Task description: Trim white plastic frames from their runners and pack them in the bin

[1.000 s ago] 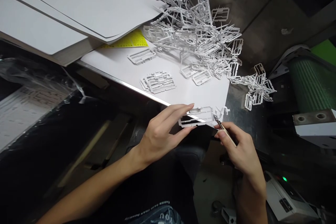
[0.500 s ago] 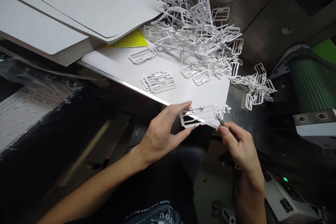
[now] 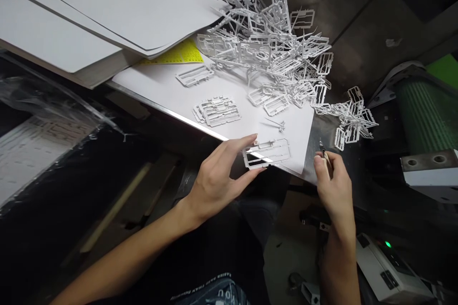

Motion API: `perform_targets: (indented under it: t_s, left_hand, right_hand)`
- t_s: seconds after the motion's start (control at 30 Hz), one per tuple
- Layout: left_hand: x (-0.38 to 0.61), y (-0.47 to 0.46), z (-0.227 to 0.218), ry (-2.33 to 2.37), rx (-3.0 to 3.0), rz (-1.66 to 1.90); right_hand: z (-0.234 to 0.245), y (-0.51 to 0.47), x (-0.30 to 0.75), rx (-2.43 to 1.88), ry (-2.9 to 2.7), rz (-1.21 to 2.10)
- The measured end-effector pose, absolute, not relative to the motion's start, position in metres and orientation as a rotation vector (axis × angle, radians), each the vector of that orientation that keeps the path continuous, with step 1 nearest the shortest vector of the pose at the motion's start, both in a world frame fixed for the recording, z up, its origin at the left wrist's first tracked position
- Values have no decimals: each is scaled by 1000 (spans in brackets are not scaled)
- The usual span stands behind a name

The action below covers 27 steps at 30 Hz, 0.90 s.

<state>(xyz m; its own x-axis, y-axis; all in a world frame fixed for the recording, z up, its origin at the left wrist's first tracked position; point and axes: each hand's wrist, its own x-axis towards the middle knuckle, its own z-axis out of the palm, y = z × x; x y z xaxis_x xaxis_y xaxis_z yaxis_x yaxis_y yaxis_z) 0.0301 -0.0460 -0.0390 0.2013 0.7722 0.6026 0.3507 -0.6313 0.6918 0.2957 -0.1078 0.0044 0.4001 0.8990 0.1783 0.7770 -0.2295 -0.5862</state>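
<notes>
My left hand [image 3: 218, 176] grips a white plastic frame [image 3: 286, 151] by its left end, thumb below and fingers above, over the table's front edge. My right hand [image 3: 334, 183], to the right of the frame and apart from it, is closed around a small cutting tool, seemingly nippers [image 3: 324, 152], whose metal tip points up and away. A thin white sprue piece [image 3: 281, 127] lies on the white sheet [image 3: 246, 126] just beyond the held frame. To its left rests a small stack of similar white frames [image 3: 220, 112], with a single frame [image 3: 194, 76] behind it.
A large tangled heap of white frames [image 3: 272, 52] covers the back of the table, with a smaller pile [image 3: 352, 116] at the right. Large white boards [image 3: 107, 5] and a yellow sheet [image 3: 179, 53] lie at the left. A metal bracket [image 3: 429, 162] juts in from the right.
The sprue piece has come off the frame's right end and lies on the sheet. My right hand with the tool has moved right, away from the frame. The left hand shifted slightly left.
</notes>
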Motion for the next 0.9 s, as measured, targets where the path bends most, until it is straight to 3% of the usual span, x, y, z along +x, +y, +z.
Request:
perform_targets:
  t_s: [0.2, 0.37, 0.53, 0.63, 0.73, 0.9]
  left_hand:
    - [29, -47, -37, 1051, 2075, 1411]
    - [29, -47, -37, 1077, 2079, 1421]
    - [11, -22, -47, 1307, 2192, 1456]
    - [-9, 8, -54, 1489, 2287, 1273]
    - [-26, 38, -57, 1584, 2304, 875]
    - [-50, 68, -60, 1572, 2287, 499]
  right_hand:
    - [-15, -93, 299, -2079, -1713, -163]
    - [-26, -49, 286, -1853, -2007, 145]
    - [-42, -3, 275, -1653, -2039, 40]
    - [-31, -12, 279, -1574, -1979, -57]
    - [-2, -59, 303, -1520, -1921, -261]
    - [53, -177, 389, -1631, -1794, -1055]
